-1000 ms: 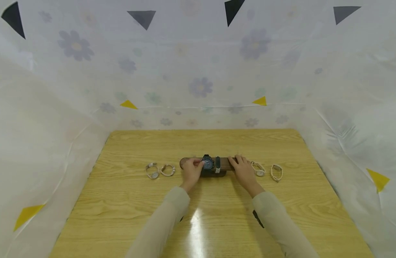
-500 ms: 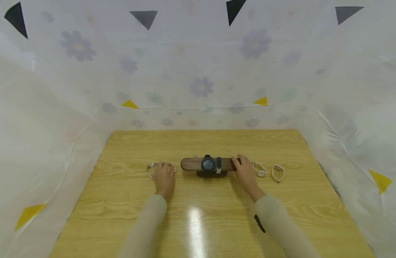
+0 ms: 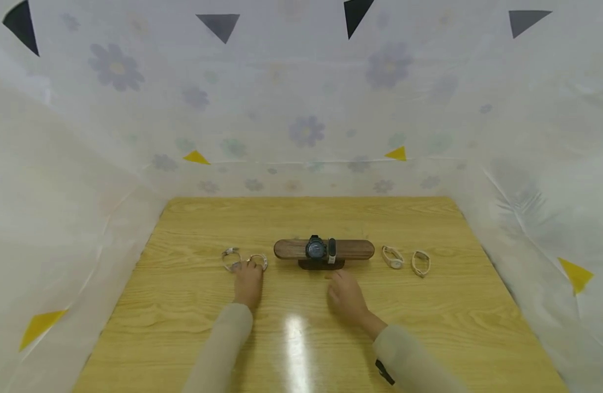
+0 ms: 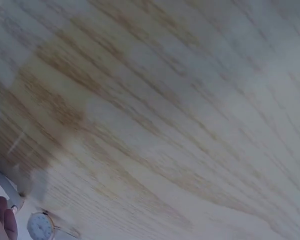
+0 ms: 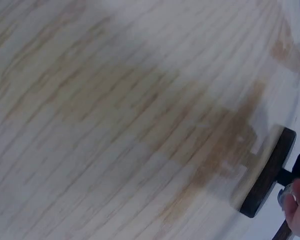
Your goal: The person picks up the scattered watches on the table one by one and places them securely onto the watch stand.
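My left hand (image 3: 248, 284) has its fingertips at the near side of a silver-white wristwatch (image 3: 264, 262), gripping its band. In the left wrist view, curled fingers (image 4: 1, 212) show beside a pale band (image 4: 9, 191), with a round white watch dial (image 4: 40, 226) close by. A second wristwatch (image 3: 231, 252) lies just left, partly covered by the hand. My right hand (image 3: 347, 295) hovers in front of the watch stand, fingers loosely bent and holding nothing. The dark wooden stand (image 3: 291, 249) carries a black wristwatch (image 3: 315, 248) and a slim fitness band (image 3: 332, 250).
Two pale wristwatches, one nearer (image 3: 392, 257) and one farther right (image 3: 421, 263), lie right of the stand. The wooden table (image 3: 301, 218) is enclosed by white flowered sheeting (image 3: 262, 109). The stand's black base (image 5: 270, 172) shows in the right wrist view.
My left hand left the black watch on the stand and moved left to the loose watches, then drew slightly nearer. My right hand let go of the stand's right end and came toward me.
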The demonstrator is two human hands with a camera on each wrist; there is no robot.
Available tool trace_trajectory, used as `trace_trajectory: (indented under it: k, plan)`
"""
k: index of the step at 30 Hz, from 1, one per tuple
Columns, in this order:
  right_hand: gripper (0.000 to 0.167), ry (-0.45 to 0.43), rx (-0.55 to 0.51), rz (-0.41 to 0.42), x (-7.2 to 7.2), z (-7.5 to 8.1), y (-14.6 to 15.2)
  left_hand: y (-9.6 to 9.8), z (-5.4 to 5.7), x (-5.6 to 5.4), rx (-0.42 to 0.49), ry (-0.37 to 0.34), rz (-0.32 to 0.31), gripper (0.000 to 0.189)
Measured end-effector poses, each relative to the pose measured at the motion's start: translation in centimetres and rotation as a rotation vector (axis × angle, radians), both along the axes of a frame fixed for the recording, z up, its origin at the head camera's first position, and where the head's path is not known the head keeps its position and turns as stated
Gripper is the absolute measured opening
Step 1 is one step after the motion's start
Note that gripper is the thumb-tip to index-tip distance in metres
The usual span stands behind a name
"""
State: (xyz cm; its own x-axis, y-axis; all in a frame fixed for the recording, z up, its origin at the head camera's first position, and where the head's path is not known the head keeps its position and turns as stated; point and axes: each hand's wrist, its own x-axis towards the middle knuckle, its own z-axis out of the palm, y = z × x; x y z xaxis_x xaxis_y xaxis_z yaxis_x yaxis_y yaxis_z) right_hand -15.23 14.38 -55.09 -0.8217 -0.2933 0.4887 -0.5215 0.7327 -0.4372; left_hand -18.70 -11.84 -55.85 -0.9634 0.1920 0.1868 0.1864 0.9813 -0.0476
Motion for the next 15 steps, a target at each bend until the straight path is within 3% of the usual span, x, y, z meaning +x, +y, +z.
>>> trace_trajectory:
  k: [3, 6, 10, 15]
  plan:
    - [0.024, -0.219, -0.021, 0.026, 0.5, -0.2, -0.7, 0.4, -0.4, 0.2, 0.001, 0.009, -0.031, 0.015]
    - [0.022, -0.352, -0.077, 0.061, 0.7, -0.5, -1.3, 1.5, -1.0, 0.7, 0.042, 0.061, -0.079, 0.011]
    - [0.019, -0.416, -0.153, 0.076, 0.5, -0.9, -1.9, 3.7, -1.6, 1.8, 0.080, 0.184, -0.189, 0.005]
    - [0.018, -0.437, -0.256, 0.027, 0.2, -1.1, -2.3, 6.5, -1.8, 3.3, 0.060, 0.303, -0.338, 0.009]
